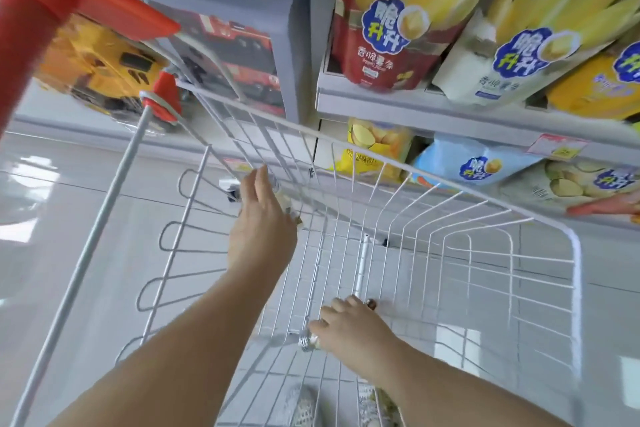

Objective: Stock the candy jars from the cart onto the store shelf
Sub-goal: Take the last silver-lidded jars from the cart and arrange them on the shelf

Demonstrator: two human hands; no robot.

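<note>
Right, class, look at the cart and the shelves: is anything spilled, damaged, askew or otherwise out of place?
Nothing stands out: the cart looks intact, the snack bags sit on the shelf, and nothing is spilled.

Two forearms bare to frame edge: left forearm (166, 350), right forearm (450, 388). Left hand (259, 232) and right hand (349, 326) bare too. Dark brown spot at one fingertip of right hand; nail varnish or other thing, cannot tell. At bottom edge, pair of shoes: left shoe (301, 406), right shoe (372, 406), pale grey-white mesh-like upper, blurred.
</note>
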